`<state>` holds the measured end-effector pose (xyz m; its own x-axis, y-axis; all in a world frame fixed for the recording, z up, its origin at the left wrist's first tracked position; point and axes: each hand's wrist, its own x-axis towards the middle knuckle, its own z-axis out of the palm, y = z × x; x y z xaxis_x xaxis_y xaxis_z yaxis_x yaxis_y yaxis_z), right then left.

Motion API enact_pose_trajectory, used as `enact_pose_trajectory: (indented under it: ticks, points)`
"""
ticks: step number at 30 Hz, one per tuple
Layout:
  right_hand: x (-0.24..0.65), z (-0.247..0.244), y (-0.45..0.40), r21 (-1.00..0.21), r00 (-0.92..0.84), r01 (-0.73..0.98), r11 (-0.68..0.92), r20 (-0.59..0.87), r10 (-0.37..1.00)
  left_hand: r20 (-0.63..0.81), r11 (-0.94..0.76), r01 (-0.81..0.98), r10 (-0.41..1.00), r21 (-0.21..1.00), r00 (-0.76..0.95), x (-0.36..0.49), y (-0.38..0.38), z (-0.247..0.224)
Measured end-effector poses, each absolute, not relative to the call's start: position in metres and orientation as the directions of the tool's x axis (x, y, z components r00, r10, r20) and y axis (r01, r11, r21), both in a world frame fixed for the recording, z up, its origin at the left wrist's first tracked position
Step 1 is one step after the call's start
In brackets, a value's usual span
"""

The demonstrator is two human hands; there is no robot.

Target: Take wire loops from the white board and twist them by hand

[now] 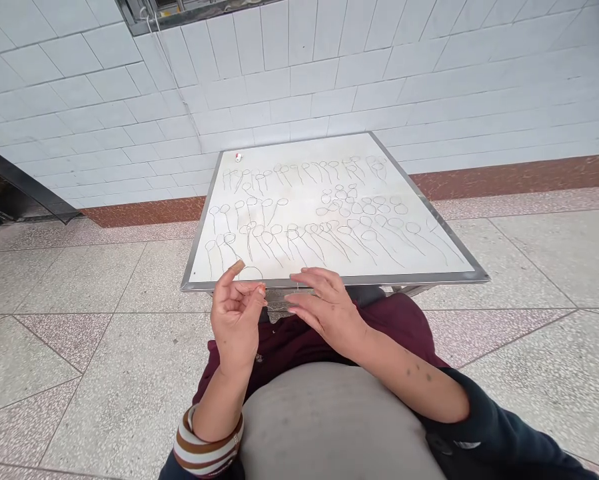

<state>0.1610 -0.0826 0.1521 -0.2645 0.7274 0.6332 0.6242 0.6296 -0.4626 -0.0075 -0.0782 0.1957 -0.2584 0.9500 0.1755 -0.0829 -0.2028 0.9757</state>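
Observation:
My left hand is closed, its thumb pressed against bent fingers in a pinch on a thin wire. A curved loop of thin wire shows just above these fingers, at the near edge of the table. Opposite, my right hand has its thumb and index finger close together where the wire reaches them, while the other fingers stretch out flat. The wire is so fine that its full course between the hands is hard to follow. Both hands are held over my lap, in front of the table edge.
A white table with a grey metal rim carries rows of thin wire loops with long tails. Rings without visible tails lie at the right. A small white and red object sits at the far left corner. Behind stands a tiled wall.

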Motion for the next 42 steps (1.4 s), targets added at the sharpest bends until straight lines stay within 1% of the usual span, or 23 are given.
enact_pose_trajectory:
  ticks: [3,7,11,16,18,21,25,29,31,35,37,39,42]
  points:
    - [0.161,0.152,-0.082,-0.394,-0.355,0.619,0.679,0.631,0.690,0.178,-0.207,-0.095,0.952,0.974,-0.249,-0.009,-0.077,0.195]
    - [0.159,0.152,-0.082,-0.383,-0.419,0.611,0.693,0.586,0.694,0.183,-0.213,-0.092,0.947,0.973,-0.263,-0.011,-0.076,0.194]
    - [0.156,0.149,-0.082,-0.399,-0.464,0.586,0.706,0.549,0.695,0.189,-0.215,-0.060,0.937,0.975,-0.292,-0.011,-0.074,0.195]
    - [0.147,0.141,-0.088,-0.468,-0.404,0.620,0.629,0.496,0.768,0.205,-0.238,-0.064,0.923,0.969,-0.325,-0.010,-0.074,0.195]
    - [0.144,0.139,-0.092,-0.476,-0.401,0.631,0.613,0.477,0.782,0.218,-0.253,-0.064,0.917,0.965,-0.334,-0.011,-0.073,0.194]
    - [0.142,0.140,-0.097,-0.501,-0.426,0.605,0.619,0.454,0.783,0.233,-0.271,-0.066,0.910,0.960,-0.344,-0.012,-0.072,0.194]
    - [0.140,0.139,-0.101,-0.522,-0.418,0.584,0.622,0.464,0.781,0.247,-0.293,-0.065,0.890,0.954,-0.382,-0.013,-0.070,0.195]
    - [0.141,0.137,-0.102,-0.557,-0.431,0.565,0.609,0.430,0.793,0.247,-0.292,-0.077,0.901,0.953,-0.356,-0.012,-0.070,0.194]
    - [0.143,0.140,-0.101,-0.533,-0.453,0.580,0.617,0.419,0.787,0.235,-0.272,-0.064,0.911,0.960,-0.338,-0.010,-0.071,0.195]
    - [0.149,0.159,-0.094,-0.367,-0.430,0.693,0.621,0.481,0.764,0.219,-0.229,-0.002,0.931,0.973,-0.291,-0.006,-0.074,0.199]
    - [0.148,0.168,-0.091,-0.308,-0.406,0.740,0.598,0.505,0.762,0.220,-0.223,0.020,0.939,0.975,-0.265,-0.003,-0.075,0.201]
    - [0.143,0.173,-0.090,-0.296,-0.395,0.755,0.585,0.507,0.766,0.223,-0.222,0.034,0.942,0.974,-0.251,0.000,-0.076,0.202]
    - [0.135,0.172,-0.089,-0.334,-0.374,0.748,0.573,0.501,0.781,0.221,-0.220,0.032,0.943,0.975,-0.247,0.002,-0.076,0.201]
